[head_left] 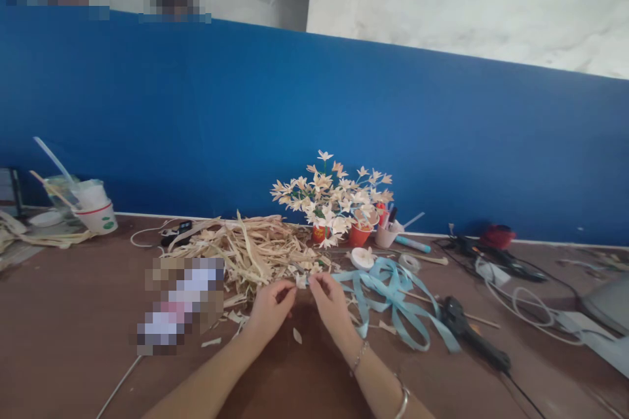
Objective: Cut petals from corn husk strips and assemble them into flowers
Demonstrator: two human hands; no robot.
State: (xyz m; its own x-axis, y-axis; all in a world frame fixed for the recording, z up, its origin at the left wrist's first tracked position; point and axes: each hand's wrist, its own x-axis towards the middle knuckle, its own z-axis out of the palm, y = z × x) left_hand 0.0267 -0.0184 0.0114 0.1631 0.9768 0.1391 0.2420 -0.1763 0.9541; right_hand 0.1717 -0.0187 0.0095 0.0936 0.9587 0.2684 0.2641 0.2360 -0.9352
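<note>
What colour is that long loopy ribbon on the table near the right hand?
Light blue. The ribbon shows in the head view, the only one here.

Your small pale flower (301, 281) looks papery, though blurred; your strips (253, 250) are rough and fibrous, your bangle (403, 400) glossy metal.

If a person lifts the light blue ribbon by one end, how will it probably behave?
The light blue ribbon would likely hang floppy, since it lies in loose, bending loops. It is probably light, as the strip looks thin and flat. It may tangle or snag: its loops cross each other, and one tail lies close to the black glue gun.
</note>
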